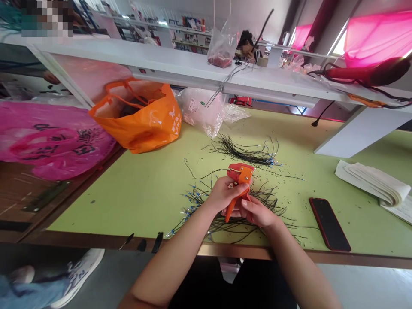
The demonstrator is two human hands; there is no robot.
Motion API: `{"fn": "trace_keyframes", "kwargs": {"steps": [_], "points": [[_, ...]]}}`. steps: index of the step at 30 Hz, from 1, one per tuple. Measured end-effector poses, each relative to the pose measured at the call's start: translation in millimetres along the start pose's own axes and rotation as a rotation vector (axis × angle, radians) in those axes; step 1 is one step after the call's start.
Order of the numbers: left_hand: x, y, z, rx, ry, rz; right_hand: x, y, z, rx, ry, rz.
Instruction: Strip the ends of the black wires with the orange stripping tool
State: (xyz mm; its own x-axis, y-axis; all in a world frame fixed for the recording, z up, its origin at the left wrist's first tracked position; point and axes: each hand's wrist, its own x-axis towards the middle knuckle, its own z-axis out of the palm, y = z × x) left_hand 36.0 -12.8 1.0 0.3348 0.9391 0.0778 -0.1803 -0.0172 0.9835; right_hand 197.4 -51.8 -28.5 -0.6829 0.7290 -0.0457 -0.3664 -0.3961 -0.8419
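Note:
An orange and red wire stripper (246, 172) is held above the table's front part, its head pointing away from me. My left hand (225, 195) is closed around its left side, with the thumb across the body below the head. My right hand (259, 211) grips the handles from the right, its fingers partly hidden behind them. A thin black wire (206, 177) runs leftward from the stripper's jaw and ends in a small blue tip. Beneath my hands lies a loose heap of black wires (267, 199), many with blue ends. Beyond the tool is another bundle of black wires (240, 150).
A phone (330, 224) lies right, near folded white cloth (373, 180). An orange bag (151, 122), a pink bag (54, 139) and clear plastic bags (202, 107) stand left and behind. A white shelf (180, 64) crosses the back, carrying a red corded tool (360, 76). Other people sit beyond.

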Motion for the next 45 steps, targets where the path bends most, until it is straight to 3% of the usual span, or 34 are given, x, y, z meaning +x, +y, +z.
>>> {"fn": "trace_keyframes", "kwargs": {"steps": [5,9,11,14,17,23,31,35,45], "points": [[-1.5,-6.5,-1.2,0.056,-0.107,-0.083,4.7,8.9,-0.1,0.059,0.0,-0.007],[-2.3,-9.9,0.9,-0.036,-0.112,-0.115,4.7,8.0,-1.4,0.049,0.03,-0.081],[0.4,-10.5,1.9,-0.179,-0.032,-0.105,3.8,4.8,-0.5,0.035,0.011,-0.099],[7.2,-11.6,2.5,-0.4,0.249,0.046,2.5,-0.8,2.3,0.017,-0.016,-0.085],[10.7,-14.0,1.7,-0.405,0.403,0.137,1.6,-5.3,6.0,0.007,-0.008,-0.036],[7.0,-19.1,-2.2,-0.248,0.42,0.163,0.4,-8.9,6.9,0.022,0.07,0.008],[8.3,-5.2,-4.0,-0.422,0.488,0.232,-2.9,-10.3,-7.3,0.004,0.048,-0.008],[5.6,-0.7,-7.2,-0.459,0.451,0.225,-4.5,-11.8,-9.4,-0.04,-0.011,0.038],[3.4,0.0,-0.2,-0.438,0.416,0.221,-7.8,-16.6,-16.1,-0.051,0.006,-0.042]]}}
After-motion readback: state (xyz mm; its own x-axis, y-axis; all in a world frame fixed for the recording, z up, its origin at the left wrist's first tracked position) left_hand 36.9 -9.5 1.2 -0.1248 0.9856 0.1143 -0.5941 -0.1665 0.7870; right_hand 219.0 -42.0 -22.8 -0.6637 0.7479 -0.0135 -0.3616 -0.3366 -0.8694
